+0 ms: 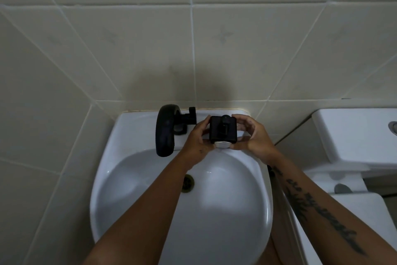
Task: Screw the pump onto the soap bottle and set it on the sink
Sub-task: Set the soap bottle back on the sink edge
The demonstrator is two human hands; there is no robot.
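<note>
A square black soap bottle (216, 133) with its black pump (225, 126) on top is held over the back right ledge of the white sink (137, 127). My left hand (198, 138) grips the bottle's left side. Cupped around the right side is my right hand (250, 135). A pale rounded object (222, 144) shows just under the bottle's front edge, and I cannot tell what it is. Whether the bottle touches the ledge is hidden by my fingers.
A black curved faucet (165, 130) with its handle (190, 116) stands on the ledge just left of the bottle. The basin drain (188, 182) lies below. Tiled walls close in at the back and left. A white toilet tank (354, 135) sits at the right.
</note>
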